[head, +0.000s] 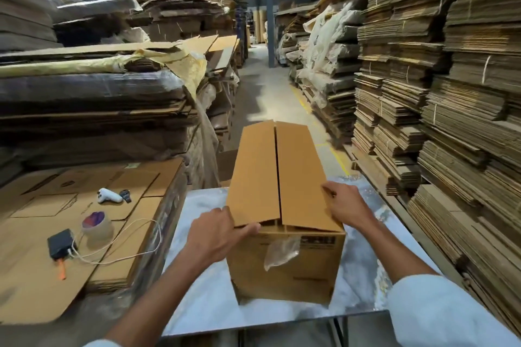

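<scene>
A long cardboard box [284, 262] stands on the shiny metal table [203, 290], about midway between the left and right edges. Its short end faces the near edge and its length runs toward the far edge. Both top flaps are folded down, with a narrow dark gap running between them.

The left hand [218, 231] holds the near corner of the left flap [256, 172], fingers curled over the top and thumb lying along the near edge. The right hand [348, 204] grips the outer edge of the right flap [303, 175] close to its near end, fingers bent over that edge. Both flaps are still raised slightly at the near end.

A scrap of clear plastic [282, 251] clings to the box's near face.

Just beside the table's left edge is a stack of flat cardboard [36, 276]. On it lie a tape roll [97, 224], a black pack [60, 242] with a white cable [141, 251] looping out of it, an orange cutter [62, 270] and, further back, a white handle-shaped tool [108, 196]. Tall piles of flattened cartons [451, 93] line both sides of the aisle beyond the far edge.
</scene>
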{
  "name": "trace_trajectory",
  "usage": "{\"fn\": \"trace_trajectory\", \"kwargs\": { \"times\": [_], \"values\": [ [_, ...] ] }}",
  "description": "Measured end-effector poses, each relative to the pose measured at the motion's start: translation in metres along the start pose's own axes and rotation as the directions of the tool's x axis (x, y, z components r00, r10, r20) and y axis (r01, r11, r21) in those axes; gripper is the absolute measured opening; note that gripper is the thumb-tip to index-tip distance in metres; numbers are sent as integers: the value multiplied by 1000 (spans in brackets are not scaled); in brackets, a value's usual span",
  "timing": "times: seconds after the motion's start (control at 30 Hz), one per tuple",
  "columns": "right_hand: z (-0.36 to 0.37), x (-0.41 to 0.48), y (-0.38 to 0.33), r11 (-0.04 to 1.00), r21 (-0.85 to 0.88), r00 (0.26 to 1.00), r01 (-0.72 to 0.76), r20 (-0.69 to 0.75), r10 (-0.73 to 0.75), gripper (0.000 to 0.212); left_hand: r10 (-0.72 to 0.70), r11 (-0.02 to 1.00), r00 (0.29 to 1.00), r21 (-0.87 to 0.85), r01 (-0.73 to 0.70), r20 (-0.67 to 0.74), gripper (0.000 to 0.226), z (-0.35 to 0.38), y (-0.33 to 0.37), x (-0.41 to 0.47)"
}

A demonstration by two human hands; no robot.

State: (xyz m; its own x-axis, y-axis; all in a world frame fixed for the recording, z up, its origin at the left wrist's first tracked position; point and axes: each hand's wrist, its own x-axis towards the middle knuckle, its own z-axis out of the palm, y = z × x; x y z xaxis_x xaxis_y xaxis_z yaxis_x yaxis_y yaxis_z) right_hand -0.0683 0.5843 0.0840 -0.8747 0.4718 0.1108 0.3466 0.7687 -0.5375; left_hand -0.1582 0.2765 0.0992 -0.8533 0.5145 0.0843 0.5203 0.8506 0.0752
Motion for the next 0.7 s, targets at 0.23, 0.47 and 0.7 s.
{"fn": "trace_trajectory", "kwargs": {
  "times": [0.23, 0.47, 0.7],
  "values": [
    [6, -26, -21, 945, -30, 896, 326, 329, -299, 109, 27, 982, 991, 191, -1, -134, 89, 10, 7, 1],
    [10, -48, -2, 939, 229, 965, 258, -108, -238, 75, 27, 989, 978, -137, -57, -208, 45, 27, -16, 1],
    [7, -52, -3, 760, 650, 869, 21, -388, 307, 75, -163, 886, 962, -461, 46, -217, 79, 34, 5, -14]
  ]
}}
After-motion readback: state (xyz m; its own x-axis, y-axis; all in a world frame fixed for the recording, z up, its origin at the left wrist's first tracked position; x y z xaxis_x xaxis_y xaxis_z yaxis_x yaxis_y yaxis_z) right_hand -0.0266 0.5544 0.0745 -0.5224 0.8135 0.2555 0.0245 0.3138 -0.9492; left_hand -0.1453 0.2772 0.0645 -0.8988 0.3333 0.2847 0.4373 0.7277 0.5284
